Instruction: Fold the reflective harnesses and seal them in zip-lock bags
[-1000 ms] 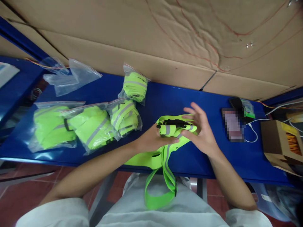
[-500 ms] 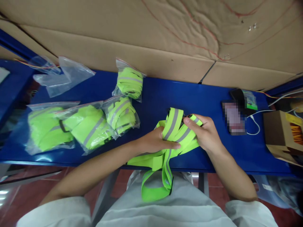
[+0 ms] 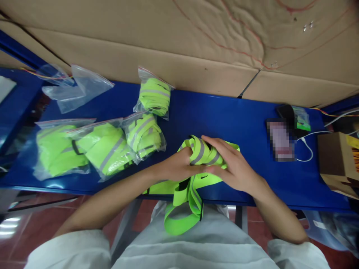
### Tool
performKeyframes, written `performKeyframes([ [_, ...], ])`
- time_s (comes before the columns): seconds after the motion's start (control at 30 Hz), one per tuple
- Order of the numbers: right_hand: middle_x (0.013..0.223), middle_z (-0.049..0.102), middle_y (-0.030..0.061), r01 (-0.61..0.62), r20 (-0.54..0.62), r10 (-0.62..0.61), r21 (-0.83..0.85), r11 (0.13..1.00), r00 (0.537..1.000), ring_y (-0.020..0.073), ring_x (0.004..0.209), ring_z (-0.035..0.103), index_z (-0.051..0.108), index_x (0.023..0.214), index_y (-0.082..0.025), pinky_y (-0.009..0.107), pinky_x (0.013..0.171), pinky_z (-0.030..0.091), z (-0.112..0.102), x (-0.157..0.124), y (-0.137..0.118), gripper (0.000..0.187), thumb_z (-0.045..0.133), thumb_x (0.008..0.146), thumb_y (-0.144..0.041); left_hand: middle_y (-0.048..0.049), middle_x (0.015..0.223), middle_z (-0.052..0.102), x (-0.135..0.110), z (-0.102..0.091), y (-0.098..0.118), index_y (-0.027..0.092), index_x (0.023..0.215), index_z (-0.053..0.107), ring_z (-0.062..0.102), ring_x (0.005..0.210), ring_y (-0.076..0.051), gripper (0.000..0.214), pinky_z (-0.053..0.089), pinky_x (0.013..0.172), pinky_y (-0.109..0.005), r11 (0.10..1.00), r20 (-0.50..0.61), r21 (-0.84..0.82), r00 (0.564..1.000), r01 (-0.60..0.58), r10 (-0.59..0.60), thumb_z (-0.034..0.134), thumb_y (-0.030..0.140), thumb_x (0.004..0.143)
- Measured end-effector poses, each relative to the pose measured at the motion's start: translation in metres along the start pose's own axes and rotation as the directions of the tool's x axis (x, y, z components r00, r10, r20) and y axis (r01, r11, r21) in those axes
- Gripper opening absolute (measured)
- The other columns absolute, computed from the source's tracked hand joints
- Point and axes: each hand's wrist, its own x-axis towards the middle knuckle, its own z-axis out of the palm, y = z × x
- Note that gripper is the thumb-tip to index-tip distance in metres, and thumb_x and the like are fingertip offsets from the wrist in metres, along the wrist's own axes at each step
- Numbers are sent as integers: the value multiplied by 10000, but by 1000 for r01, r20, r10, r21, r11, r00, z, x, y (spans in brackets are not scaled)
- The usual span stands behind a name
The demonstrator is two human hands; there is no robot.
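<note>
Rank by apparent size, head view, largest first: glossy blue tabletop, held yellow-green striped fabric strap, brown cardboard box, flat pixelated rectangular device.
1. Blue tabletop
2. Held strap, partly covered
3. Cardboard box, cut off by the frame
4. Device

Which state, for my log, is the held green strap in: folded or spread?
Partly folded: left hand and right hand hold a bundle; a loop hangs loose.

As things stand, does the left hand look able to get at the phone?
Probably not directly: the left hand is holding the lime-yellow reflective straps, and the right hand, cupped over them, lies between it and the phone.
</note>
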Motion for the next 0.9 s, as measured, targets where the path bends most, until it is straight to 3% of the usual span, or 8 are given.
performKeyframes([
  [0.07,1407,651,139,-13,1,13,-25,1000,1000,288,1285,639,492,1527,-225,443,1082,544,7,0,-2,695,712,943,-531,-64,1063,735,-1,0,1,149,1132,677,668,1008,-230,359,542,901,-320,999,39,53,999,1,-3,698,437,918],
  [0.2,1200,742,98,-1,-75,5,60,998,997,227,1087,718,655,1348,-196,346,961,586,14,4,-3,494,752,933,-446,-50,1005,723,-2,1,6,148,1053,687,664,934,-210,315,537,823,-301,990,18,125,998,61,-63,732,412,888],
  [0.37,1115,781,64,-27,-169,45,106,994,985,201,972,743,729,1220,-212,304,855,588,6,4,-6,344,747,943,-416,-60,1182,714,3,-3,5,169,1175,700,666,1100,-238,464,538,947,-331,973,208,-202,976,108,-65,841,396,796],
  [0.47,950,796,24,-130,-155,145,105,986,977,164,756,721,765,1157,-227,265,681,568,-2,4,-11,331,744,932,-469,-56,1135,732,3,0,3,170,1153,712,684,1061,-220,421,548,949,-333,922,295,-328,949,206,-107,841,371,806],
  [0.57,771,755,-14,-218,-111,234,137,966,966,121,585,633,791,1080,-226,230,545,493,-11,7,-14,304,737,930,-485,-46,1068,743,1,5,5,173,1131,716,692,990,-202,433,565,877,-304,893,335,-388,938,228,-94,875,364,777],
  [0.8,769,747,1,-307,-105,329,184,934,938,142,662,654,799,944,-196,231,593,497,-30,12,-16,318,726,930,-504,-37,1100,772,2,5,8,193,1158,746,711,1012,-215,423,561,893,-302,914,277,-336,951,228,-136,866,368,792],
  [0.9,778,745,2,-356,-112,389,238,904,914,145,664,654,795,911,-199,233,589,499,-36,10,-12,327,732,922,-520,-17,1000,769,5,-3,8,186,1083,759,703,900,-183,362,563,811,-270,913,321,-340,940,226,-113,869,362,787],
])
